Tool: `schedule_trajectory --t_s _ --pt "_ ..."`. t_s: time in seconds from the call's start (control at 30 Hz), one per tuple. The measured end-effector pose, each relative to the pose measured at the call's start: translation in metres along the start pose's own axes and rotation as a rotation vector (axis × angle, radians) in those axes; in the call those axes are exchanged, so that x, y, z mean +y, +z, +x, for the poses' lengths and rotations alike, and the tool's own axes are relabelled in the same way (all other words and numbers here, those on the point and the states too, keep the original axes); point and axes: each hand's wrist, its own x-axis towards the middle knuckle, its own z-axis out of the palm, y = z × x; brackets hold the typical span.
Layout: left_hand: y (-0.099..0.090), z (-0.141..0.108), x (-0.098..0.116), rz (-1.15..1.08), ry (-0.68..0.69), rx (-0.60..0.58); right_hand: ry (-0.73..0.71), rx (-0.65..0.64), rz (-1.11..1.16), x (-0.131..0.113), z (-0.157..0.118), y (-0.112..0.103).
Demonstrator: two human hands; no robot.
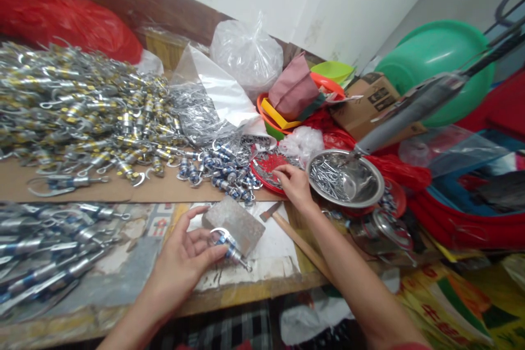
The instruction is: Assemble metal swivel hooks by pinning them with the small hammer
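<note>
My left hand (191,251) pinches a small blue and silver metal fitting (230,249) with a curved hook, held over a grey metal block (241,227) near the table's front edge. Over a shallow red dish (266,164) of small metal parts is my right hand (293,183), its thumb and fingertips pressed together; anything between them is too small to make out. To its right sits a steel bowl (365,180) with silver pins (330,178). A hammer (303,243) lies beneath my right forearm. More blue fittings (229,172) are heaped behind the block.
A big pile of yellow and silver fittings (90,109) covers the back left. Longer blue and silver pieces (45,251) lie at the front left. Plastic bags (246,52), a cardboard box (369,98), a green basin (443,71) and a slanting grey tool (410,109) stand behind and right.
</note>
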Motion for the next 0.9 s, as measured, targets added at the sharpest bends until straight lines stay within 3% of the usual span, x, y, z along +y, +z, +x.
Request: schedule_trajectory --t_s 0.23,0.5,0.63,0.77,0.9 --pt "-0.001 0.001 -0.002 0.007 0.023 -0.022 -0.198 -0.152 0.53 -0.075 -0.08 0.0" --pt "-0.001 0.002 -0.004 0.014 0.044 -0.009 -0.314 -0.393 0.278 -0.084 -0.072 -0.017" --pt "-0.001 0.002 -0.004 -0.001 0.054 -0.021 -0.36 -0.311 0.291 -0.083 -0.073 0.0" --pt "-0.002 0.001 -0.005 -0.018 0.052 -0.02 -0.315 -0.184 0.371 -0.087 -0.079 0.019" --pt "-0.003 0.002 -0.007 0.002 0.057 -0.014 -0.257 -0.014 0.486 -0.081 -0.086 0.014"
